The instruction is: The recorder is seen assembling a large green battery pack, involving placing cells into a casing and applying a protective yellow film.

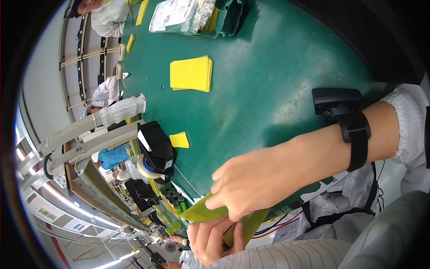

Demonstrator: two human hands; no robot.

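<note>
We observe both bare hands meeting over a yellow-green sheet, low in the head view and near the edge of the green table; the sheet appears bent, and we cannot tell whether it rests on anything beneath. We find the left hand grasping the sheet between curled fingers and thumb; the right hand lies across it, back of the hand showing, index finger bent onto the sheet and the other fingers folded; its thumb is largely hidden, so we cannot tell whether this hand pinches the sheet or merely presses it. We note a black device at the right wrist, with a black strap around it.

On the table we record a stack of yellow sheets, slightly uneven at its edges; a small yellow piece lies just beside a black box; a clear plastic package with a white label lies well apart from the hands; green cylinders stand near the held sheet; we see a co-worker in white at upper left.
</note>
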